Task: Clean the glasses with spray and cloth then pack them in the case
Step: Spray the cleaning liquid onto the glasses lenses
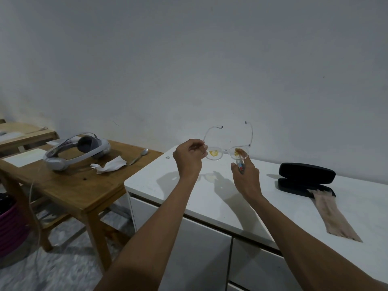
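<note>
Clear-framed glasses hang in the air above the white cabinet top, temples pointing away from me, both lenses smeared with yellow-brown stains. My left hand pinches the frame at its left hinge. My right hand grips a small spray bottle, held just below the right lens with its tip pointing at it. A black glasses case lies open on the cabinet to the right. A beige cloth trails from the case toward the cabinet's front edge.
A wooden table stands left of the cabinet, bearing a grey headset, a crumpled white tissue, a spoon and white paper. A pink basket sits on the floor at far left. A plain wall rises behind.
</note>
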{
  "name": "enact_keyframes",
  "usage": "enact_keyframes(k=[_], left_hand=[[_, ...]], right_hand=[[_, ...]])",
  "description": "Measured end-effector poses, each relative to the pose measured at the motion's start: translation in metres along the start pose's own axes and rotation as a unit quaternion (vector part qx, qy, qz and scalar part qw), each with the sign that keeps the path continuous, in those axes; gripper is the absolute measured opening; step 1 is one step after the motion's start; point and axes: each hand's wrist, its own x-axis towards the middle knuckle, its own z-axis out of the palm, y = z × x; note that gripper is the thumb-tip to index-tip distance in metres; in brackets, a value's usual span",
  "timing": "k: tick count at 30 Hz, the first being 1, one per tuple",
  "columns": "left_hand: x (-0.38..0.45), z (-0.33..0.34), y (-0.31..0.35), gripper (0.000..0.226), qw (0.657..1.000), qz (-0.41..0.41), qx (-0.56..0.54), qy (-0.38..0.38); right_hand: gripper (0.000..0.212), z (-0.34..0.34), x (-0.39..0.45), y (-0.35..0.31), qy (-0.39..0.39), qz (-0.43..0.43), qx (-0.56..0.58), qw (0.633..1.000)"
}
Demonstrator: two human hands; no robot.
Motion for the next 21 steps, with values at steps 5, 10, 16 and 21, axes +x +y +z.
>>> enact_keyframes(k=[5,10,16,21], left_hand=[[0.0,0.0,0.0,0.02,1.0,0.004,0.004,0.002],[0.0,0.0,0.0,0.014,1.0,0.008,0.011,0.008],[-0.001,0.0,0.001,0.01,1.0,0.01,0.016,0.01],[-0.002,0.002,0.002,0.009,0.999,0.021,0.037,0.016]], right_hand=[[0.037,0.0,0.0,0.0,0.005,0.007,-0.002,1.0],[0.036,0.003,-0.003,0.002,0.0,0.008,-0.008,1.0],[0.05,0.017,-0.007,-0.001,-0.038,-0.001,-0.017,0.999],[0.051,0.034,-0.013,-0.015,-0.055,-0.023,-0.011,0.998]])
